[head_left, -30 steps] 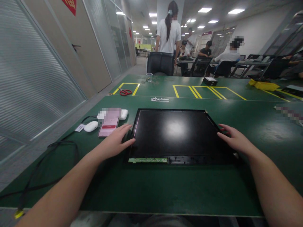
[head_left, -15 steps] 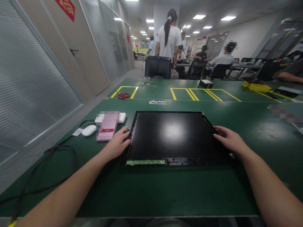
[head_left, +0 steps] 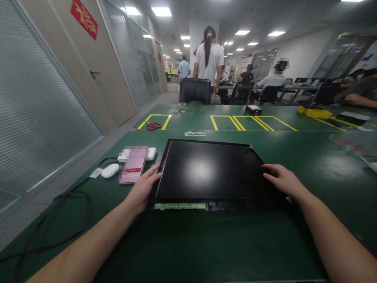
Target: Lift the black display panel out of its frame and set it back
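Note:
Between my hands is a black display panel (head_left: 206,169) in a dark frame, its glossy face upward with a bright reflection on it. A green circuit board strip (head_left: 180,206) runs along the left part of its near edge. My left hand (head_left: 145,188) grips the left side of the frame, fingertips on the edge and the rest underneath or beside it. Around the right edge is my right hand (head_left: 281,179), its thumb on the near part of the frame. The panel's far edge looks raised off the table; how far, I cannot tell.
On the green table (head_left: 212,251), a phone (head_left: 134,165), a white mouse (head_left: 110,170) and black cables (head_left: 70,192) lie left. Farther off are red scissors (head_left: 153,126), white scraps (head_left: 194,134), a plastic cup (head_left: 182,107), a black box (head_left: 253,109) and a yellow item (head_left: 315,113). People are beyond.
Both hands have closed more firmly on the panel's sides, and the panel has tipped and risen slightly, shifting a little left. The camera view has tilted up.

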Available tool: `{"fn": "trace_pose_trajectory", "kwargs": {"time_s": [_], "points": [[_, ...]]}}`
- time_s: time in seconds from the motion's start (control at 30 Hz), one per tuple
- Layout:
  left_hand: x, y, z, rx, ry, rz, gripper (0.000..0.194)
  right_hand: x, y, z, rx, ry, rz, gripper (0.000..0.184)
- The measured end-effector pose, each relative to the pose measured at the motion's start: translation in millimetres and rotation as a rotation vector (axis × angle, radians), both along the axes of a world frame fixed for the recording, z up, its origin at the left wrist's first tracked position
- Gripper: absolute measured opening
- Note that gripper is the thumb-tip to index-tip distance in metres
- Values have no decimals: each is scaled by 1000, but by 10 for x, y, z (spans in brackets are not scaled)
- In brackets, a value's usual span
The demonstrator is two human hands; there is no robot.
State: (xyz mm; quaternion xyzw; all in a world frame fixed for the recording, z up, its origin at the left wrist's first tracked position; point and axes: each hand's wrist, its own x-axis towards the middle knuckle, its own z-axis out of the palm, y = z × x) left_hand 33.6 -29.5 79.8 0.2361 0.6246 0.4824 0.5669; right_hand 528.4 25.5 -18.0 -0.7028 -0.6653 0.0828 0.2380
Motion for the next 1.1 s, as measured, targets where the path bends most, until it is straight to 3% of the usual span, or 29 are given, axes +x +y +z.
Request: {"fn": "trace_pose_trajectory", "kwargs": {"time_s": [0.13, 0.3, 0.5, 0.67, 0.73, 0.9, 1.1], "points": [[-17, 29, -66, 19, -81, 36, 62, -12, -6, 17, 8, -8, 5, 51], [-86, 48, -178, 34, -104, -22, 70, -29, -13, 43, 0, 0, 6, 52], [-124, 37, -162, 14, -101, -116, 49, -48, -20, 54, 2, 4, 7, 50], [-170, 31, -179, 118, -50, -147, 41, -32, -12, 47, 19, 2, 17, 47], [-196, 24, -210, 186, -49, -204, 48, -29, -9, 46, 16, 0, 19, 47], [-227, -8, -249, 318, -21, -300, 85, -50, -16, 53, 16, -1, 13, 46], [-224, -26, -234, 322, -20, -298, 91, -37, -8, 46, 19, 2, 13, 47]]}}
